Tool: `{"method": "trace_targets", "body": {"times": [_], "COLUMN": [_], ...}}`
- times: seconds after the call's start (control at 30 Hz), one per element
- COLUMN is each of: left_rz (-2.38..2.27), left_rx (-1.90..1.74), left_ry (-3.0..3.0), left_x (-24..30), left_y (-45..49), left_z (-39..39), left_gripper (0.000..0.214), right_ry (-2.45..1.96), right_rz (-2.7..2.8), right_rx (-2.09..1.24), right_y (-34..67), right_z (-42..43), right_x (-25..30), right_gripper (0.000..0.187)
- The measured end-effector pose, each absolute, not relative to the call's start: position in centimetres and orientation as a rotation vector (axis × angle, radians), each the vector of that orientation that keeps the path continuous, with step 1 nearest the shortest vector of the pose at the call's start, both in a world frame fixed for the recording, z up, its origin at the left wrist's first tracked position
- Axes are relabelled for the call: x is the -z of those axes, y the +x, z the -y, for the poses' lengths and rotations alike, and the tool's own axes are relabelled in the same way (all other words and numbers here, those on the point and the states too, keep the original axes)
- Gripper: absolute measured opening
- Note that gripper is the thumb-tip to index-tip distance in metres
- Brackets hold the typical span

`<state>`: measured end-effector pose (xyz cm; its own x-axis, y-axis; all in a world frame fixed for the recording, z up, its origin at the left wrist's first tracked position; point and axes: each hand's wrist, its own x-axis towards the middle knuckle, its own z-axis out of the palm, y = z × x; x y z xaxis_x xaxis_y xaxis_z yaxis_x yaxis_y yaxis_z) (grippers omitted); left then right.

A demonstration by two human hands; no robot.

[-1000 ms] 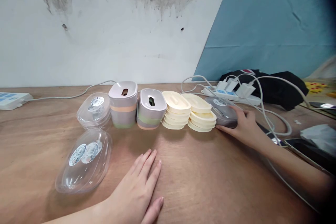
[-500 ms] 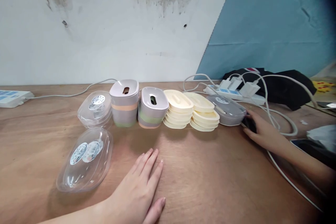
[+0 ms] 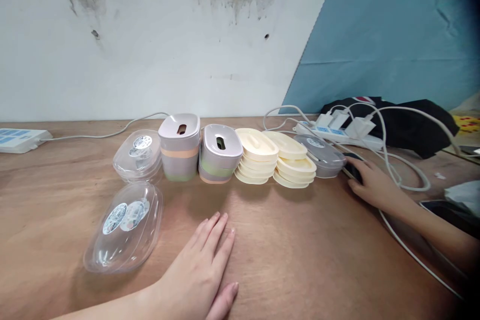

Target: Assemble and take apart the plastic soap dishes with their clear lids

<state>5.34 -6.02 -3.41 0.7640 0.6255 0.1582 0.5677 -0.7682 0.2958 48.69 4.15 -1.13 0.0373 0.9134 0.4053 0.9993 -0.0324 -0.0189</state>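
My left hand [image 3: 202, 272] lies flat on the wooden table [image 3: 300, 260], fingers stretched out and together, holding nothing. A clear plastic lid with stickers [image 3: 123, 227] rests just to its left. My right hand [image 3: 373, 187] sits to the right of a grey lidded container [image 3: 320, 156], its fingers curled over a small black object [image 3: 352, 169] that I cannot name. Along the back run a stack of clear lids [image 3: 138, 156], two pastel boxes with slotted tops [image 3: 179, 146] [image 3: 219, 154] and two stacks of cream lids [image 3: 257, 156] [image 3: 294, 161].
A white power strip with chargers [image 3: 337, 131] and looping white cables [image 3: 405, 167] lie behind my right hand. A black cloth [image 3: 408, 122] is beyond them. A phone [image 3: 446, 208] lies at the right edge. Another power strip [image 3: 18, 139] is at the far left.
My right hand has let go of the grey lidded container and moved right, onto the small black object. My left hand has stayed flat in place.
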Motion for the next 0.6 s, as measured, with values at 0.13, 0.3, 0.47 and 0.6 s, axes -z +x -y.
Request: {"method": "trace_targets", "body": {"times": [0.13, 0.3, 0.47, 0.6], "left_rz": [-0.94, -0.952, -0.962, -0.958], "left_rx": [-0.357, -0.318, -0.288, -0.144], "left_ry": [2.743, 2.746, 2.714, 2.655], "left_x": [3.4, 3.2, 2.7, 0.9], "left_y": [5.4, 5.4, 5.5, 5.7], "left_z": [6.1, 6.1, 6.1, 5.8], "left_gripper": [0.069, 0.068, 0.068, 0.067], "right_ry": [-1.858, -1.748, -1.693, -1.418], "right_rz": [2.106, 2.23, 2.216, 2.224], "right_rx": [0.343, 0.279, 0.354, 0.45], "right_y": [47.3, 46.4, 46.0, 41.3], "right_z": [-3.8, -3.1, -2.2, 0.1], "right_x": [0.0, -0.2, -0.6, -2.0], "right_gripper": [0.063, 0.056, 0.055, 0.061]}}
